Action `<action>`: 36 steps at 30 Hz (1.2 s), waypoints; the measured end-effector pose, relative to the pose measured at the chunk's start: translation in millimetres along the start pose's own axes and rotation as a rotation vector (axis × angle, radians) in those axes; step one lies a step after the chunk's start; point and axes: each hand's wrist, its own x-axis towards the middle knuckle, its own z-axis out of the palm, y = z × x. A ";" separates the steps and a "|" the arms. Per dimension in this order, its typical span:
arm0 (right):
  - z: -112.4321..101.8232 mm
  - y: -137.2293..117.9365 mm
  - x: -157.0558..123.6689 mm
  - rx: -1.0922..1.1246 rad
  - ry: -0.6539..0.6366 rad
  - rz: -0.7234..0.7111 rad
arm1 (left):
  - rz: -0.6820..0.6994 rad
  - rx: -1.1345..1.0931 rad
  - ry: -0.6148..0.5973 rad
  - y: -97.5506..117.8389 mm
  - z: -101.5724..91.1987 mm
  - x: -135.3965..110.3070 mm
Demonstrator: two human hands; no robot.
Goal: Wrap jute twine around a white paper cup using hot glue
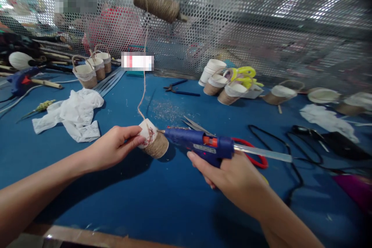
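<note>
The left hand (112,147) pinches a twine-wrapped cup (157,147) by its white upper part, thumb and fingers closed on it. The cup is tilted just above or on the desk (122,209); which, I cannot tell. Reddish-brown marks run across its white part, too small to make out as writing or pattern. The right hand (236,180) is wrapped round the grip of a blue glue gun (184,135), its nozzle right by the cup's side. A pale label (205,148) on the gun's body bears dark print too fine to read. Twine (144,85) runs from the cup up to a spool (155,4) on the mesh panel (221,31). A pixelated patch (137,62) at the desk's back edge conceals any lettering there. Pliers (186,93) lie behind the gun.
</note>
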 end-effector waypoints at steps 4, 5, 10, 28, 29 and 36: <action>-0.6 -4.8 3.4 0.118 -0.110 0.182 | 0.012 0.008 0.010 -0.8 0.9 0.6; -1.3 -4.7 4.0 0.152 -0.133 0.205 | 0.013 0.006 0.012 -0.9 1.2 0.8; -7.5 4.8 9.5 0.380 -0.185 0.165 | 0.020 -0.010 0.041 0.1 0.7 1.2; -6.7 74.1 88.4 -0.043 0.131 0.551 | 0.079 -0.049 0.149 -3.4 2.1 1.2; -6.1 73.9 90.5 -0.072 0.137 0.541 | 0.080 -0.050 0.147 -3.6 2.2 1.3; 2.4 20.7 81.4 -0.040 0.106 0.213 | 0.122 -0.057 0.156 -1.3 3.8 -1.7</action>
